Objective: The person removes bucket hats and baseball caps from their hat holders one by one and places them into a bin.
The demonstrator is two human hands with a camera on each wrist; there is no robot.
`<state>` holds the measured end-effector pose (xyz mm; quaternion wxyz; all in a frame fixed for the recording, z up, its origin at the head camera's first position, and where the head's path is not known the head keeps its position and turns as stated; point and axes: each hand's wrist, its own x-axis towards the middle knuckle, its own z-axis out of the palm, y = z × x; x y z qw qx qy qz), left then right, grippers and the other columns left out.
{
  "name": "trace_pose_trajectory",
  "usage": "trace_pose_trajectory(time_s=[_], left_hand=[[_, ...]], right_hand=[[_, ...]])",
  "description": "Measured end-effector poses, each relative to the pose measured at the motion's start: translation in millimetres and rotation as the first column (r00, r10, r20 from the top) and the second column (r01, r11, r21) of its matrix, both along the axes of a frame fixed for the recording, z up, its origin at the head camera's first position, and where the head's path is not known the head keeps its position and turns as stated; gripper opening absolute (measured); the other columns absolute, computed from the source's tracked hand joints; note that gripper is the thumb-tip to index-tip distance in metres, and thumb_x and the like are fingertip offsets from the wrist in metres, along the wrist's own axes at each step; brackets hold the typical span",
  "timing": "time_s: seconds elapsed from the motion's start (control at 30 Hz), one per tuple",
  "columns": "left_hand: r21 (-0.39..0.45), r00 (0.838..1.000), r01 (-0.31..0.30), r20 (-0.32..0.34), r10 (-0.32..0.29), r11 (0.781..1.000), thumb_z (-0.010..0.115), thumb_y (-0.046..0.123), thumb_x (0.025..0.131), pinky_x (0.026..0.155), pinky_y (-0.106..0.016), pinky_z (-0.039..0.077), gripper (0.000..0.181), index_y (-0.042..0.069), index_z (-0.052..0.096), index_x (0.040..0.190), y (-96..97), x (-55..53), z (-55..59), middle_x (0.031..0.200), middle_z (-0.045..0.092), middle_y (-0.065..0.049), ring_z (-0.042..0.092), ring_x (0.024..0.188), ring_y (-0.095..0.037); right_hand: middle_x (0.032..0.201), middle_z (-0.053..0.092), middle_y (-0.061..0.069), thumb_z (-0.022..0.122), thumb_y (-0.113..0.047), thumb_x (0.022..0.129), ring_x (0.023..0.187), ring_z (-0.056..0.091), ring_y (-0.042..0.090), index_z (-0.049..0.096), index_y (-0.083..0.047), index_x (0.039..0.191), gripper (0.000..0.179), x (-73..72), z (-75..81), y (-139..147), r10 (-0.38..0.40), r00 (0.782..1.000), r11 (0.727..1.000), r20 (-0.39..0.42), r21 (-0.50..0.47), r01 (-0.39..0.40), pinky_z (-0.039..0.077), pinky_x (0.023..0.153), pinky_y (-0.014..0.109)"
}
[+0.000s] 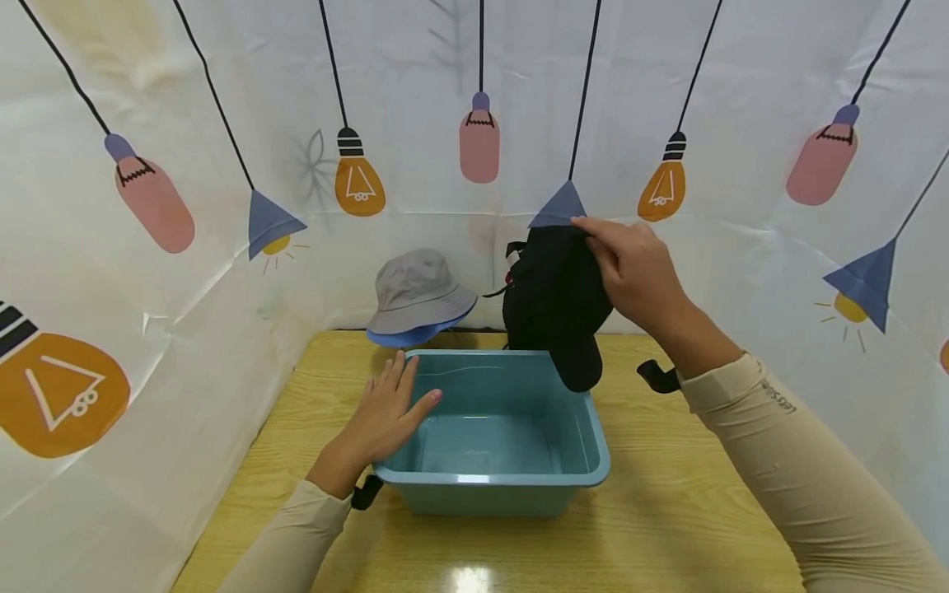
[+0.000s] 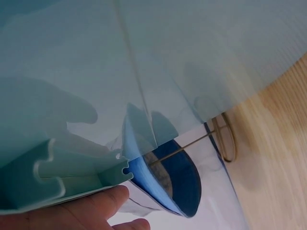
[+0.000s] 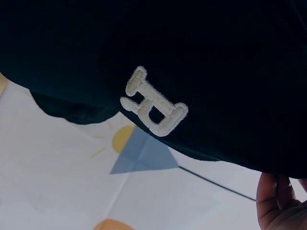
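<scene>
My right hand [image 1: 638,272] pinches the top edge of a black baseball cap [image 1: 556,288] and holds it over the back right corner of a blue-green plastic basin [image 1: 489,479]. The cap's brim hangs down past the basin's rim. A raised white letter patch [image 3: 156,105] shows on the dark cloth in the right wrist view, with fingers [image 3: 268,201] at the cloth's edge. Flat against the basin's left rim lies my left hand [image 1: 385,416], its fingers extended. Behind the basin, a grey bucket hat [image 1: 418,288] with a blue underside sits raised.
A thin metal stand [image 2: 225,139] rises into the bucket hat in the left wrist view. All of this is on a yellow wood-grain table [image 1: 667,511]. White sheeting [image 1: 415,66] printed with hanging lamps encloses the back and sides.
</scene>
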<state>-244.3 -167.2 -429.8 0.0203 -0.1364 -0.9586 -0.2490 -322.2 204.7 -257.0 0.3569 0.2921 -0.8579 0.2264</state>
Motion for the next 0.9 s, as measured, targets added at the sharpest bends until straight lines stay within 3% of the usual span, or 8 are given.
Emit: trace_pose_trajectory(time_s=[0.3, 0.57, 0.73, 0.9], left_hand=[[-0.031, 1.000, -0.008, -0.007, 0.007, 0.999, 0.028, 0.076, 0.101, 0.122, -0.073, 0.010, 0.094, 0.012, 0.012, 0.168, 1.8, 0.7, 0.9, 0.174, 0.003, -0.016, 0.005, 0.161, -0.039], [-0.044, 1.000, -0.013, -0.013, 0.012, 0.999, 0.029, 0.077, 0.101, 0.121, -0.074, 0.012, 0.095, 0.011, 0.013, 0.168, 2.5, 1.2, 2.6, 0.174, 0.006, -0.018, 0.007, 0.161, -0.040], [-0.053, 1.000, -0.018, -0.011, 0.018, 0.998, 0.029, 0.077, 0.100, 0.121, -0.074, 0.013, 0.096, 0.011, 0.013, 0.167, 2.9, 1.5, 2.1, 0.174, 0.006, -0.019, 0.008, 0.160, -0.040], [-0.052, 1.000, -0.021, -0.001, 0.021, 0.998, 0.028, 0.077, 0.100, 0.121, -0.073, 0.012, 0.096, 0.011, 0.013, 0.168, 3.2, 1.6, 2.8, 0.174, 0.005, -0.018, 0.007, 0.161, -0.040]], right_hand=[[0.126, 0.074, 0.014, 0.056, -0.014, 0.107, 0.083, 0.054, 0.028, 0.066, -0.017, 0.142, 0.036, 5.4, 0.2, -7.8, 0.042, 0.999, 0.999, -0.034, 0.019, -0.042, 0.043, 0.074, 0.041], [0.132, 0.072, 0.010, 0.064, -0.020, 0.104, 0.098, 0.061, 0.029, 0.067, -0.015, 0.140, 0.037, 12.7, -0.6, -16.3, 0.074, 0.997, 0.997, -0.015, 0.031, -0.074, 0.048, 0.084, 0.044], [0.127, 0.074, 0.010, 0.066, -0.020, 0.103, 0.098, 0.062, 0.029, 0.067, -0.014, 0.139, 0.037, 16.2, -2.5, -21.6, 0.080, 0.997, 0.996, -0.015, 0.034, -0.080, 0.051, 0.083, 0.047], [0.127, 0.074, 0.010, 0.068, -0.020, 0.101, 0.109, 0.065, 0.031, 0.069, -0.013, 0.137, 0.036, 20.2, -3.5, -27.6, 0.103, 0.995, 0.994, -0.014, 0.029, -0.102, 0.052, 0.093, 0.050]])
